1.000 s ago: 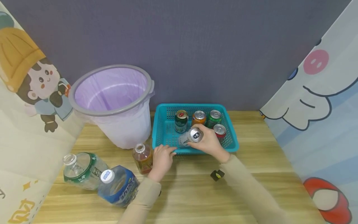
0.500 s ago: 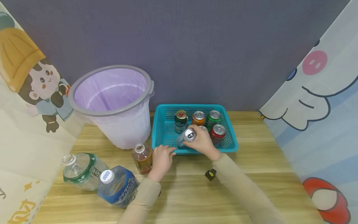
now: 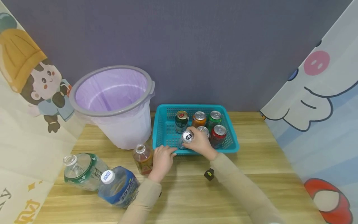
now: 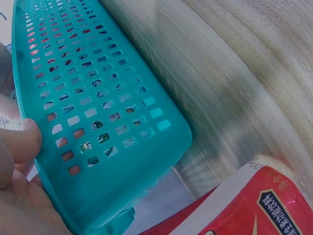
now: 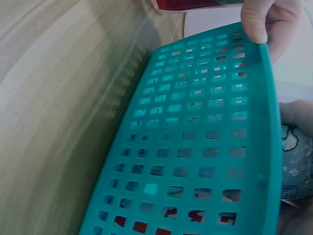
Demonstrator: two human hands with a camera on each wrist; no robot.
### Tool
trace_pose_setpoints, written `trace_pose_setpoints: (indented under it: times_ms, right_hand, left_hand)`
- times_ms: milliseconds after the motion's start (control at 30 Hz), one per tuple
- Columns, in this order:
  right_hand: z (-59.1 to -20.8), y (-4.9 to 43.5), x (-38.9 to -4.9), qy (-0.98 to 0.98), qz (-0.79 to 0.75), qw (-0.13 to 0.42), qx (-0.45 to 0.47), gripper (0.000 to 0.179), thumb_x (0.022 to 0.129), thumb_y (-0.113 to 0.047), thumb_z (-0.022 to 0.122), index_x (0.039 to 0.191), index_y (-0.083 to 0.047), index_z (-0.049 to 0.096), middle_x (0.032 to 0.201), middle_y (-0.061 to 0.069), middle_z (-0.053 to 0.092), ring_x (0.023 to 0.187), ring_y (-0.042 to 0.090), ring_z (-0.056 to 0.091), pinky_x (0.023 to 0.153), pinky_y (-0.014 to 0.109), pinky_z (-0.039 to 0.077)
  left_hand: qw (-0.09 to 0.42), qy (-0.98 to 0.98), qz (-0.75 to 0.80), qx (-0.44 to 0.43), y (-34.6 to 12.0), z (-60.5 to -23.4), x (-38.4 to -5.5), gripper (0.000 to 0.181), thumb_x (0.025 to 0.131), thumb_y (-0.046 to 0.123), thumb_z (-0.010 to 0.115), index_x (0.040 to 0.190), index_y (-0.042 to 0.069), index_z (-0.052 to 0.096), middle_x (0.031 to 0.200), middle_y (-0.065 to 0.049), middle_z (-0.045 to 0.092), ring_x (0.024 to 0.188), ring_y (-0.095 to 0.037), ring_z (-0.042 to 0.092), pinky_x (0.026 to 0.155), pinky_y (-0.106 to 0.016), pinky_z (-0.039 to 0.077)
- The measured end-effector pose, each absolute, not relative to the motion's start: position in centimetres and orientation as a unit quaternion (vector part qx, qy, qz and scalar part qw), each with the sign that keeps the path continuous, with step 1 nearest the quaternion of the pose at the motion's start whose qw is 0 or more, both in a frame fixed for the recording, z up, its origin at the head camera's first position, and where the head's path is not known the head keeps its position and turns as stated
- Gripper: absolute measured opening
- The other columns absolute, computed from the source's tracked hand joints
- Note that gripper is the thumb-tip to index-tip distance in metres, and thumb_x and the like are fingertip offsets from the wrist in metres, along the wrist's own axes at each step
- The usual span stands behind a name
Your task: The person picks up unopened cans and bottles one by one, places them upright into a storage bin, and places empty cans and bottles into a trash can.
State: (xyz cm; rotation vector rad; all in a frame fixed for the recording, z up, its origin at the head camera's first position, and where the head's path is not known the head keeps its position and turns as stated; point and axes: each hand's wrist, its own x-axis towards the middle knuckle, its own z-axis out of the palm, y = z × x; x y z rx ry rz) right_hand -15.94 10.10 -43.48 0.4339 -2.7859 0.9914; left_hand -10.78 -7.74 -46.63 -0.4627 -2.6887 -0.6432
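My right hand (image 3: 200, 143) holds a silver drink can (image 3: 186, 138) by its upper part, inside the front left of the turquoise basket (image 3: 193, 106). In the right wrist view the can (image 5: 296, 159) shows partly behind the basket's rim. My left hand (image 3: 162, 162) grips the basket's rim at the front left corner; the left wrist view has its thumb (image 4: 27, 142) against the outer wall. Beside the held can stand a second silver can (image 3: 205, 130), a dark green can (image 3: 181, 123), an orange can (image 3: 199, 119), a green can (image 3: 214, 119) and a red can (image 3: 218, 136).
A bin (image 3: 123, 130) with a lilac liner stands left of the basket. An amber bottle (image 3: 143, 161) is close to my left hand. A blue-labelled bottle (image 3: 118, 188) and a green-labelled bottle (image 3: 85, 172) are farther left. A grey wall (image 3: 195, 53) rises behind.
My right hand has moved left and slightly down with the silver can, which has gone from tilted to more upright. The second silver can has come into view behind the hand. My left hand stays put.
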Motion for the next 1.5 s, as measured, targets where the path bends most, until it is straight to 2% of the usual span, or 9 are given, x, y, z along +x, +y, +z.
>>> trace_pose_setpoints:
  times_ms: [500,933,1500]
  right_hand:
    - [-42.8,9.1,-17.4,-0.937,0.32,0.058,0.13,0.063,0.069,-0.022,0.085,0.12,0.001,0.055,0.104,0.015,0.067,0.084,0.027,0.066,0.071,0.038,0.053]
    - [-42.8,8.2,-18.4,-0.941,0.322,0.031,0.097,0.068,0.075,-0.025,0.08,0.132,-0.003,0.048,0.112,0.014,0.065,0.094,0.027,0.065,0.077,0.04,0.053]
    - [-43.2,7.3,-18.9,-0.934,0.339,0.037,0.105,0.067,0.076,-0.026,0.08,0.129,-0.003,0.047,0.113,0.017,0.064,0.098,0.029,0.065,0.081,0.04,0.053]
  left_hand:
    - [0.159,-0.946,-0.232,-0.162,-7.8,-46.5,-10.8,0.018,0.08,0.018,0.072,0.098,0.017,0.075,0.086,-0.001,0.07,0.076,-0.017,0.054,0.078,-0.034,0.04]
    - [0.165,-0.944,-0.229,-0.169,-7.8,-46.6,-10.7,0.019,0.08,0.018,0.073,0.098,0.017,0.075,0.085,-0.001,0.069,0.075,-0.018,0.054,0.076,-0.034,0.04]
    - [0.167,-0.946,-0.223,-0.167,-7.7,-46.6,-10.7,0.016,0.08,0.017,0.073,0.096,0.016,0.075,0.084,-0.001,0.069,0.075,-0.018,0.054,0.073,-0.034,0.039]
